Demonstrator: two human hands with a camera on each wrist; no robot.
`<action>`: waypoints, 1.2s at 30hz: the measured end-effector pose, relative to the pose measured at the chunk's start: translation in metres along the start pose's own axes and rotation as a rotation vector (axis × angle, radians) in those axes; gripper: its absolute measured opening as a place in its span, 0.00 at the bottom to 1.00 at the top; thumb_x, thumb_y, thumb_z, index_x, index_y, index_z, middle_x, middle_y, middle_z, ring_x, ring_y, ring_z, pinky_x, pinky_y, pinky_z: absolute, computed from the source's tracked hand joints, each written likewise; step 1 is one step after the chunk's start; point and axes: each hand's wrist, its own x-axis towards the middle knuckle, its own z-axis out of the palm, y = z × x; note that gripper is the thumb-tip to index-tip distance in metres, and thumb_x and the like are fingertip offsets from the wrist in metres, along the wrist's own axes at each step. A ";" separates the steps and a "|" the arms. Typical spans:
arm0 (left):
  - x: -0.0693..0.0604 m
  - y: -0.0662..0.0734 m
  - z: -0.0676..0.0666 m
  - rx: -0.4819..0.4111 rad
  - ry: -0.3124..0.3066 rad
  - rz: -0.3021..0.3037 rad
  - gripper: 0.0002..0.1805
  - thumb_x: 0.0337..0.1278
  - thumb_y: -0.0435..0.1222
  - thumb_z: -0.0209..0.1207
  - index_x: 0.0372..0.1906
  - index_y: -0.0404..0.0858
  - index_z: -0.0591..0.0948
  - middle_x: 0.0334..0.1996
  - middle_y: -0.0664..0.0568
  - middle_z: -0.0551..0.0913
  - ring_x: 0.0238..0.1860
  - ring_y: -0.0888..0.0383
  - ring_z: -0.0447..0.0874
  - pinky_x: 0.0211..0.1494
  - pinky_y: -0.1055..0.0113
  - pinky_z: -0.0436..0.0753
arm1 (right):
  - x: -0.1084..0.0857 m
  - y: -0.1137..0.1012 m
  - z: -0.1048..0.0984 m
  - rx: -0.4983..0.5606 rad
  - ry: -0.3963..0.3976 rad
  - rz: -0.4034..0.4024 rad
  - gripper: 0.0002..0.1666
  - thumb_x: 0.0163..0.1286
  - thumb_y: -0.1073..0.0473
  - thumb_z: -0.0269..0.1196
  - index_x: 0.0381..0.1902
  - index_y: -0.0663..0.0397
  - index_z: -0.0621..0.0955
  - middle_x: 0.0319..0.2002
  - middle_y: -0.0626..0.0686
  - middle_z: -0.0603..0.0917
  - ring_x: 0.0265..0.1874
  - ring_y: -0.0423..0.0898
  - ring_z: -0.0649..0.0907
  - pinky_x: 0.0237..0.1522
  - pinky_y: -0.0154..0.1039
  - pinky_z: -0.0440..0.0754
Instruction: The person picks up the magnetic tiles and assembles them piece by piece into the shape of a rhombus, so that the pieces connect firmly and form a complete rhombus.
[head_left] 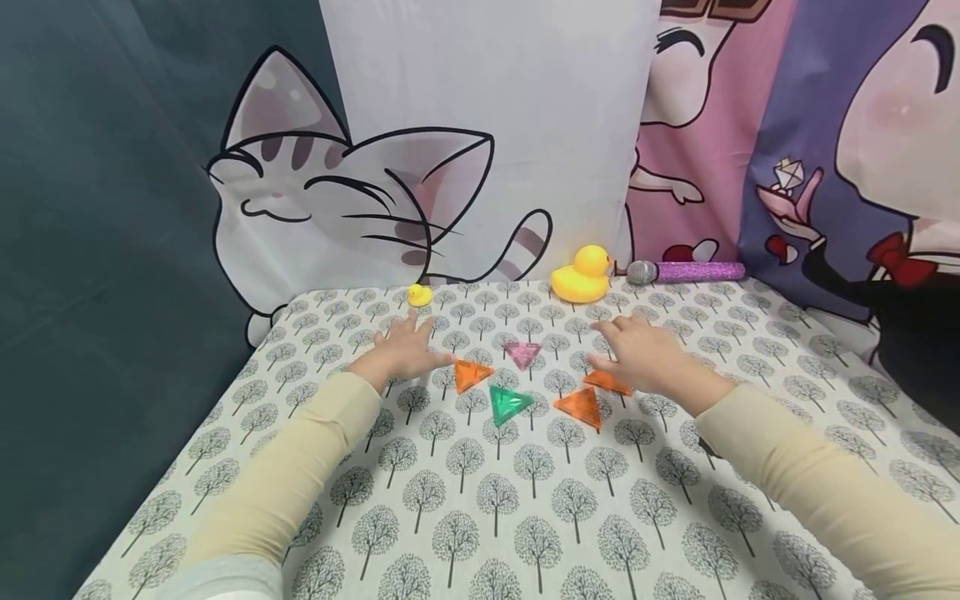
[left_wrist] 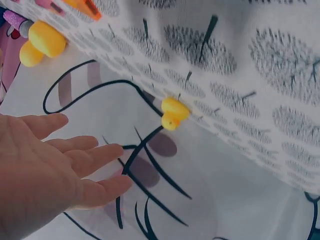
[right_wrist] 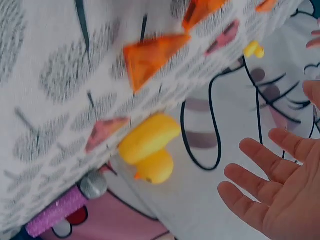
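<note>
Green pops first for us: a see-through green triangle (head_left: 507,404) lies near the middle of the head view, on a tabletop (head_left: 525,575) with a tree print all over. Just up and left of it is one orange triangle (head_left: 471,376), and a pink triangle (head_left: 522,353) sits a bit above. Right of centre we see a second orange triangle (head_left: 582,407), plus a third orange triangle (head_left: 607,384) partly covered by the right hand (head_left: 641,354). That hand's fingers are spread wide. Same deal with the left hand (head_left: 405,348), left of centre: fingers fanned out, thumb right by the first orange triangle.

Along the far edge we've got a small yellow duck (head_left: 419,296) above the left hand, a big yellow duck (head_left: 582,277) right of centre, and a glittery purple microphone (head_left: 690,272) lying beside it. Lower left in the right wrist view, near the big duck, we also spot a reddish-pink triangle (right_wrist: 106,133), though it's blurry enough that we wouldn't swear to the colour.
</note>
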 end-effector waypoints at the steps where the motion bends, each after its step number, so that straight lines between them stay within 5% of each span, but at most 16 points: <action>1: 0.001 0.000 0.003 -0.006 -0.006 0.000 0.49 0.47 0.64 0.45 0.67 0.41 0.45 0.66 0.40 0.38 0.63 0.37 0.36 0.56 0.39 0.33 | 0.001 -0.003 0.004 0.002 0.001 -0.016 0.36 0.61 0.40 0.50 0.57 0.61 0.66 0.50 0.66 0.71 0.50 0.62 0.69 0.44 0.58 0.69; 13: 0.014 0.013 0.028 0.011 -0.100 0.030 0.42 0.51 0.54 0.52 0.66 0.36 0.50 0.64 0.44 0.52 0.64 0.47 0.46 0.56 0.37 0.37 | 0.012 -0.037 0.034 -0.009 -0.004 -0.141 0.27 0.59 0.43 0.55 0.47 0.58 0.75 0.39 0.58 0.77 0.39 0.54 0.76 0.34 0.47 0.76; 29: 0.034 0.021 0.044 0.052 -0.136 -0.007 0.38 0.52 0.48 0.54 0.64 0.36 0.55 0.61 0.45 0.61 0.59 0.47 0.59 0.58 0.41 0.45 | 0.027 -0.067 0.052 0.030 -0.141 -0.168 0.17 0.53 0.44 0.61 0.32 0.51 0.80 0.23 0.45 0.72 0.22 0.41 0.72 0.19 0.33 0.70; 36: 0.037 0.021 0.045 0.014 -0.136 -0.008 0.36 0.50 0.46 0.57 0.62 0.35 0.59 0.57 0.44 0.66 0.56 0.47 0.63 0.58 0.41 0.46 | 0.036 -0.079 0.056 -0.018 -0.194 -0.167 0.16 0.52 0.44 0.62 0.27 0.49 0.80 0.21 0.45 0.70 0.21 0.41 0.70 0.18 0.35 0.70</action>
